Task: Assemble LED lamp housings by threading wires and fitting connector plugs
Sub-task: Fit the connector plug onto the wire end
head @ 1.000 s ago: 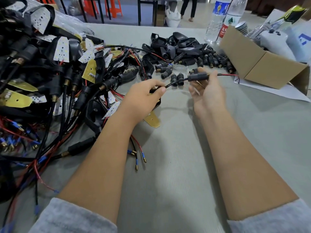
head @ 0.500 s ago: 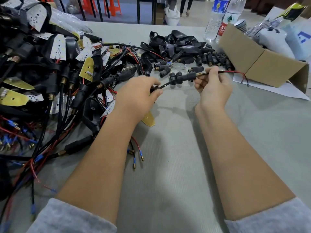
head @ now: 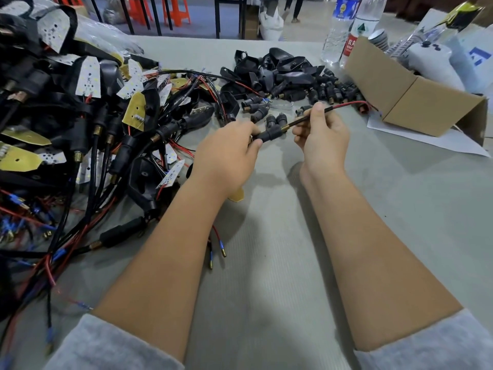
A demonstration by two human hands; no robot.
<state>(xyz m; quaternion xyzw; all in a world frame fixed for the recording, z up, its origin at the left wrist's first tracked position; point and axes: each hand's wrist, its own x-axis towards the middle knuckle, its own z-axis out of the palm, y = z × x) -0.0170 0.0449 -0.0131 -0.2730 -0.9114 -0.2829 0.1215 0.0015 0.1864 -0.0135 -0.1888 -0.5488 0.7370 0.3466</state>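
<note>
1. The black connector plug (head: 270, 134) sits between both hands above the surface (head: 293, 263); the left hand (head: 226, 156) pinches its left end.
2. The right hand (head: 322, 134) curls round the wire (head: 306, 117) just right of the plug.
3. Assembled lamp housings (head: 80, 116) crowd the left; loose plugs (head: 320, 89) and a cardboard box (head: 416, 102) lie behind.

Beyond the right hand (head: 324, 137), toward the far right, an open cardboard box (head: 416, 100) lies on a white sheet of paper (head: 432, 141) on the grey table (head: 280, 263). Two clear plastic water bottles (head: 346, 28) stand just behind the box. Past the table's far edge, beyond the left hand (head: 226, 158), orange stools (head: 170, 9) stand on the floor.
</note>
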